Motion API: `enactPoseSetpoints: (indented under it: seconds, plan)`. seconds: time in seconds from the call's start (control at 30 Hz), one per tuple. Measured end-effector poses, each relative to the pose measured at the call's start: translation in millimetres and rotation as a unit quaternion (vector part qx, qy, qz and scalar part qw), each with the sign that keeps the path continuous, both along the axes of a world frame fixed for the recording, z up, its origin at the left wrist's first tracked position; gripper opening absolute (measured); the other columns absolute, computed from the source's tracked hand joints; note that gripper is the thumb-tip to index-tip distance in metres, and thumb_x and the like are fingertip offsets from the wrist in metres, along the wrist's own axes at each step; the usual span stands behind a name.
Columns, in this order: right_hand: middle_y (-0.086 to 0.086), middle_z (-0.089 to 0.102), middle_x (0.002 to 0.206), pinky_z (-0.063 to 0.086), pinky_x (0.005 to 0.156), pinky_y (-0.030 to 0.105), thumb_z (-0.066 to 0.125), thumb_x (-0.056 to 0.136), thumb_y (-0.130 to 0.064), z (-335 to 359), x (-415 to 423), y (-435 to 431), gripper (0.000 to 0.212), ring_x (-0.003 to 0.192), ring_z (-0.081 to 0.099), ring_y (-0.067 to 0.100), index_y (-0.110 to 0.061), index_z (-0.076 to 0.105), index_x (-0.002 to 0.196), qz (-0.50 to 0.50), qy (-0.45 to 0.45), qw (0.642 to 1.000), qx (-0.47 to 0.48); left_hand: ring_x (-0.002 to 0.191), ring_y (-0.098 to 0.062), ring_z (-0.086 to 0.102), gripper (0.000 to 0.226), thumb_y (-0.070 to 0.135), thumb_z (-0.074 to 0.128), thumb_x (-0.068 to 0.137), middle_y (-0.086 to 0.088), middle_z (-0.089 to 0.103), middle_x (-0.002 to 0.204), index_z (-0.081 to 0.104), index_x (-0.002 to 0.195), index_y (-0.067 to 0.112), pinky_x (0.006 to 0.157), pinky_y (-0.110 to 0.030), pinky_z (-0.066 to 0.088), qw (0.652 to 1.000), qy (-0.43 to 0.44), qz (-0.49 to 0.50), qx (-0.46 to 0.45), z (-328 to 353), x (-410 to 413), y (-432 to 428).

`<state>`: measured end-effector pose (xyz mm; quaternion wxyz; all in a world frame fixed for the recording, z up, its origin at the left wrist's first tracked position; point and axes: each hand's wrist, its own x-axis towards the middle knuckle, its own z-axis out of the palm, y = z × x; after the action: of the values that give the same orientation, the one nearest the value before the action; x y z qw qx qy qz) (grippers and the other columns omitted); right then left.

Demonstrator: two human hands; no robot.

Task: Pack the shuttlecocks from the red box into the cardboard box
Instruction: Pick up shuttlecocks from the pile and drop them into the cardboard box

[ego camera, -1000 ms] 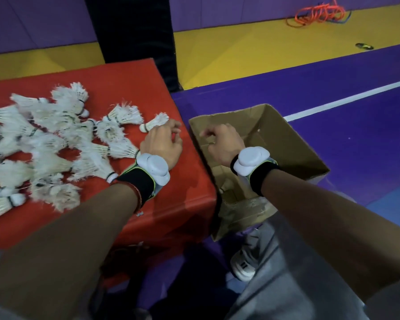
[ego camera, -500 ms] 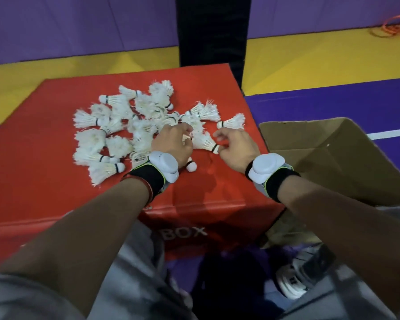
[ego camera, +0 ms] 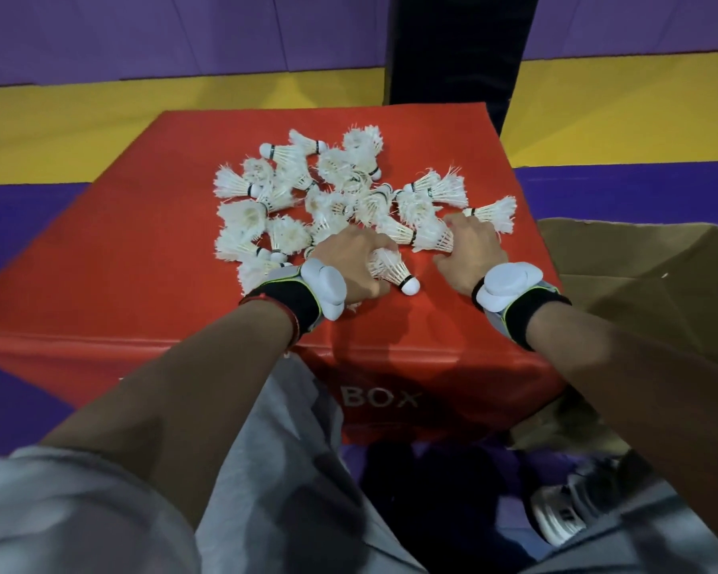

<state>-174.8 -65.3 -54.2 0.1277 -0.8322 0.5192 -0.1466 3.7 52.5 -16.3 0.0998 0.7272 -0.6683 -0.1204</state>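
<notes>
Several white feather shuttlecocks [ego camera: 332,192] lie in a loose pile on top of the red box [ego camera: 142,258]. My left hand [ego camera: 355,263] is at the pile's near edge, fingers closed around one shuttlecock [ego camera: 392,269] whose cork points toward me. My right hand [ego camera: 469,250] rests on the red top just right of it, fingers curled onto the feathers of another shuttlecock [ego camera: 430,238]. The open cardboard box [ego camera: 647,275] stands on the floor against the red box's right side.
Purple and yellow court floor surrounds the boxes. A black padded post [ego camera: 452,47] stands behind the red box. My grey-trousered knees and a grey shoe [ego camera: 564,511] are below, near the cardboard box's front corner.
My right hand has come from over the cardboard box back onto the pile. My left hand has closed on a shuttlecock. The view has swung left, centring the red box.
</notes>
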Motion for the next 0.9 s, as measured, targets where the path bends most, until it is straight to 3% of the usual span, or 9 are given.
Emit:
enactPoseSetpoints:
  seconds: [0.13, 0.27, 0.5, 0.7, 0.9]
  plan:
    - [0.012, 0.056, 0.131, 0.048, 0.09, 0.046, 0.07, 0.086, -0.026, -4.8, 0.0, -1.0, 0.055, 0.118, 0.05, 0.039, -0.018, 0.045, 0.135, -0.007, 0.001, 1.0, 0.008, 0.122, -0.02, 0.049, 0.064, 0.047, 0.07, 0.079, 0.007, 0.055, 0.128, 0.045, 0.137, 0.039, 0.092, -0.043, 0.048, 0.999, -0.033, -0.024, -0.001, -7.5, 3.5, 2.4]
    - [0.011, 0.06, 0.127, 0.049, 0.089, 0.047, 0.069, 0.089, -0.029, -8.2, -1.7, 2.5, 0.052, 0.114, 0.054, 0.039, -0.018, 0.045, 0.133, -0.01, -0.001, 1.0, 0.001, 0.118, -0.019, 0.05, 0.06, 0.046, 0.07, 0.081, 0.007, 0.056, 0.122, 0.047, 0.136, 0.036, 0.088, -0.037, 0.047, 0.998, -0.043, -0.04, -0.034, -13.3, 1.9, 2.5]
    - [0.005, 0.063, 0.129, 0.051, 0.086, 0.043, 0.068, 0.091, -0.026, -3.8, -13.8, 5.4, 0.047, 0.116, 0.058, 0.034, -0.022, 0.05, 0.134, -0.009, -0.033, 0.999, -0.002, 0.103, -0.019, 0.053, 0.034, 0.044, 0.068, 0.085, 0.006, 0.055, 0.106, 0.061, 0.115, 0.03, 0.081, -0.037, 0.047, 0.996, -0.049, -0.037, -0.059, -11.9, -1.6, -6.3]
    - [0.003, 0.064, 0.129, 0.052, 0.088, 0.044, 0.069, 0.09, -0.029, 2.1, -27.6, 6.0, 0.05, 0.117, 0.059, 0.032, -0.026, 0.05, 0.136, -0.011, -0.062, 0.998, 0.011, 0.093, -0.017, 0.056, 0.002, 0.029, 0.062, 0.09, 0.009, 0.047, 0.11, 0.063, 0.091, 0.029, 0.071, -0.039, 0.053, 0.992, -0.008, -0.027, -0.124, -18.9, -9.1, -12.7]
    - [0.004, 0.065, 0.126, 0.052, 0.09, 0.044, 0.07, 0.089, -0.031, 6.3, -42.1, 6.5, 0.05, 0.116, 0.06, 0.03, -0.025, 0.052, 0.135, -0.019, -0.093, 0.995, 0.015, 0.086, -0.015, 0.064, 0.005, 0.032, 0.056, 0.095, 0.014, 0.066, 0.089, 0.058, 0.092, 0.034, 0.077, -0.043, 0.055, 0.997, 0.057, -0.02, -0.042, -13.3, -25.5, -25.4]
